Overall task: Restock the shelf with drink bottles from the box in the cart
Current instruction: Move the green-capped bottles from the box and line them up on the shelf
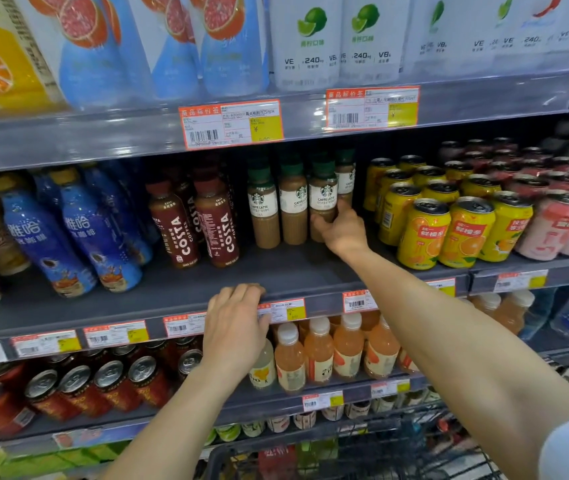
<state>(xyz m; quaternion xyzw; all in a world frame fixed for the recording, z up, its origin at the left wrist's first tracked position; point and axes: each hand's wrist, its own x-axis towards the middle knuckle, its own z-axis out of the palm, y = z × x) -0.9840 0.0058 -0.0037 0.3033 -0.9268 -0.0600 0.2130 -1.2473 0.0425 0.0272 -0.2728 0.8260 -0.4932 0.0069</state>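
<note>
Leftward, blue bottles (96, 237) and Costa bottles (217, 223) on the shelf (172, 289), left hand (234, 323) hooked over the shelf's front edge, thumb on the price strip (285, 310), right hand (343, 233) wrapped round a latte bottle (323, 195) standing on the shelf beside two alike, yellow cans (425, 233) just right, cart (397, 452) below.

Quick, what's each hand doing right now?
Left hand: grips the shelf edge.
Right hand: grips a Starbucks latte bottle.
</note>
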